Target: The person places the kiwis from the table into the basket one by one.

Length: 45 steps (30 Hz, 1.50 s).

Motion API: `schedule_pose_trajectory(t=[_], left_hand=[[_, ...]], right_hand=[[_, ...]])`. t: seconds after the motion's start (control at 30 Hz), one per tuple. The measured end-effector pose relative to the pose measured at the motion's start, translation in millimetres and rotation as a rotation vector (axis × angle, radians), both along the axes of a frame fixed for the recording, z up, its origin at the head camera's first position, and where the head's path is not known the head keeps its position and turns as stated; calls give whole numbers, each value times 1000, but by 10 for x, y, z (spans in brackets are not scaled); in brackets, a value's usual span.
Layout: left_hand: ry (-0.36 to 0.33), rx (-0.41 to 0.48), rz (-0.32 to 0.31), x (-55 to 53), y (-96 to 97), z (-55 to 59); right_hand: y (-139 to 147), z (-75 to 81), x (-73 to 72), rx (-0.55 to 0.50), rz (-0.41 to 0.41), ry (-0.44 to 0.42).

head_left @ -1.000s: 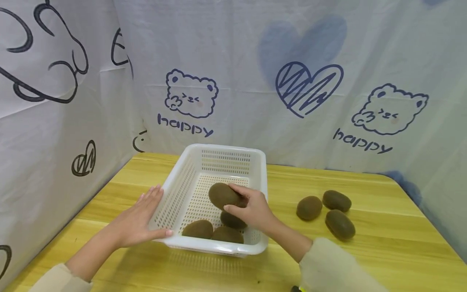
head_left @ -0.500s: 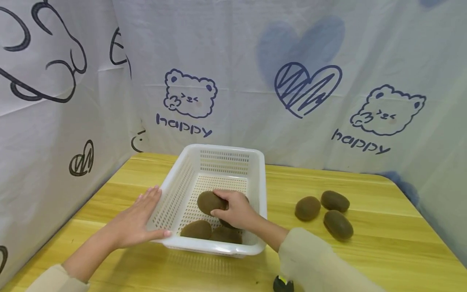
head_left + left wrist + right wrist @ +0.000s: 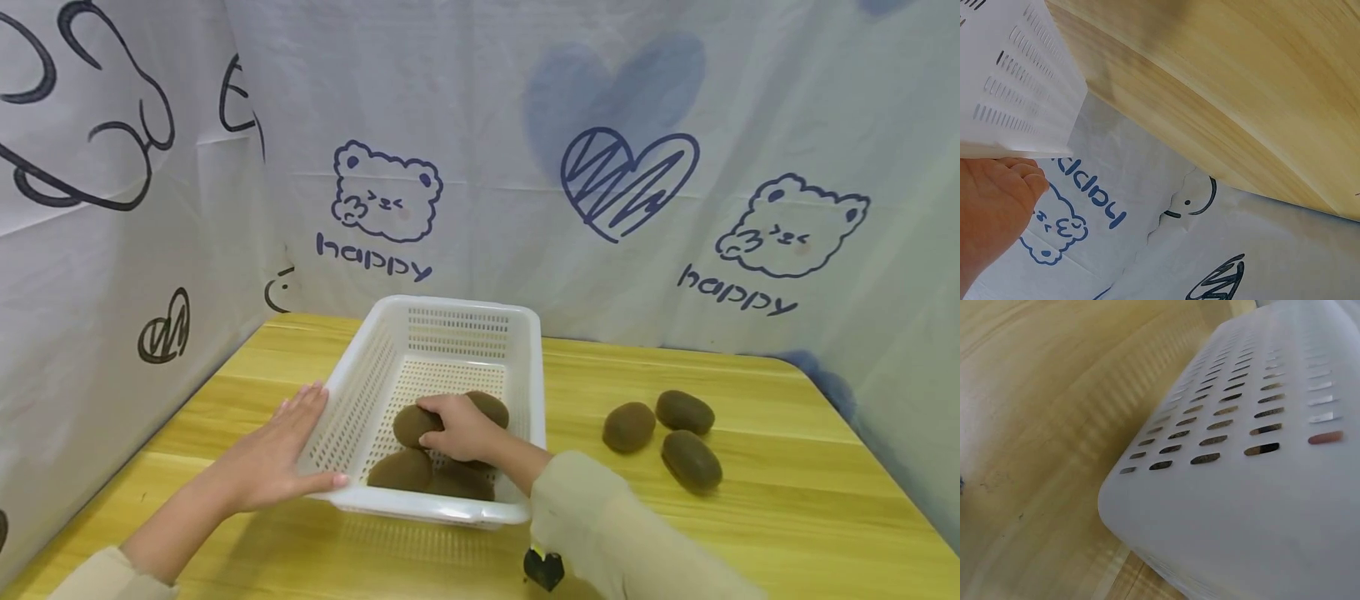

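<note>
Wht cloth [image 3: 495, 50] w/ blue bear [image 3: 387, 196] + heart dwgs [image 3: 630, 183] hung across upper frame; yel. wood-grain bench [image 3: 795, 467] spanned lower half.

We wear long sleeves of pale cream cloth. Off the near left corner of the white basket [image 3: 435, 505] shows our left sleeve [image 3: 112, 577], softly folded at its end; off the basket's near right corner, our right sleeve [image 3: 618, 527], broad and lightly creased. Both stop short of our bare left hand [image 3: 273, 458] and right hand [image 3: 463, 429]. By the right sleeve, on the basket's near side, shows an angular black piece [image 3: 543, 571] touched with yellow; how it is fixed, we cannot tell.
</note>
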<state>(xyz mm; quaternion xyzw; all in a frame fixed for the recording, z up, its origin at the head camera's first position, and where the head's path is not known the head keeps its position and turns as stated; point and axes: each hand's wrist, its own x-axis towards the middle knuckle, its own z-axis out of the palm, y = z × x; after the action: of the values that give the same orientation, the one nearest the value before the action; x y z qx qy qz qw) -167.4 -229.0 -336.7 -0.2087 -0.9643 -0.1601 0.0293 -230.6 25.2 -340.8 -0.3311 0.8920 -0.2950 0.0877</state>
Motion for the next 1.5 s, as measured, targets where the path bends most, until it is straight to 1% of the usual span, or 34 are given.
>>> schedule_pose_trajectory(t=[0.17,0.2,0.37,0.47,0.57,0.6,0.73,0.83,1.0,1.1,1.2,1.27,1.5], left_hand=[[-6,6,-1,0,3,-1],[-6,8,-2,1,2,-1],[-8,12,-3,3,0,5],[-3,9,-4,3,0,6],[-1,6,-3,0,1,0],[1,6,-2,0,2,-3],[-5,6,4,-4,3,-14],[-1,2,4,-1,-6,-15],[16,-3,-4,4,-18,-6],[14,1,-4,1,-17,-6],[7,8,-3,-3,-14,-8],[5,9,-3,-4,-13,-8],[3,2,1,-2,-13,-4]], right_hand=[[-24,-55,-19,67,23,-22],[-31,-61,-18,86,29,-16],[-49,-51,-3,146,40,-25],[-44,-16,14,150,22,-56],[-28,26,32,134,1,-68],[-20,41,39,122,-4,-67],[27,87,63,74,-5,-11],[71,98,78,31,-13,49],[155,88,86,-108,-47,126],[214,91,90,-209,-83,172],[275,96,98,-286,-131,218],[316,97,104,-326,-162,243],[460,89,137,-428,-269,273]])
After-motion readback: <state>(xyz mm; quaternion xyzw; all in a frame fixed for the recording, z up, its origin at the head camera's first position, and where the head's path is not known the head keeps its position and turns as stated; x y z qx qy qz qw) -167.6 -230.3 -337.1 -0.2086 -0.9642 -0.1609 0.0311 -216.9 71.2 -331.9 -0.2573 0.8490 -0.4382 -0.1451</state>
